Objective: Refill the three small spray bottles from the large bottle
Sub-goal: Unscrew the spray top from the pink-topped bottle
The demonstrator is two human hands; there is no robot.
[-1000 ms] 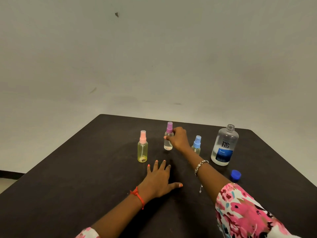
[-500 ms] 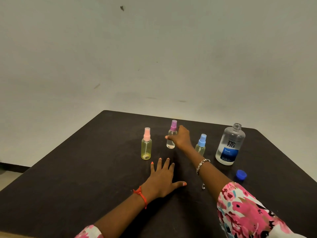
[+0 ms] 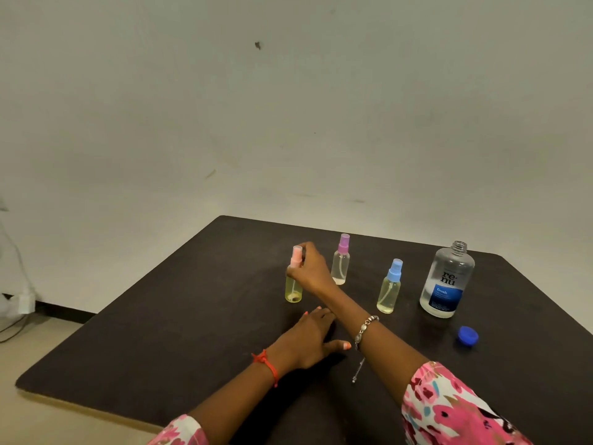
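Three small spray bottles stand upright on the dark table (image 3: 160, 342). The yellow one with a pink cap (image 3: 293, 292) is at the left, and my right hand (image 3: 309, 268) grips it around the neck and cap. The clear bottle with a purple cap (image 3: 341, 261) stands behind it, free. A yellowish bottle with a blue cap (image 3: 389, 289) stands to the right. The large clear bottle (image 3: 446, 281) with a blue label stands uncapped at the far right. Its blue cap (image 3: 468, 336) lies on the table in front of it. My left hand (image 3: 309, 340) rests flat on the table.
A bare wall rises behind the table. At the far left, a white plug and cables (image 3: 19, 300) hang by the floor. The table's near left edge (image 3: 80, 403) drops to a light floor.
My right hand has let go of the purple-capped bottle and moved left onto the pink-capped bottle. The left hand has stayed flat on the table.
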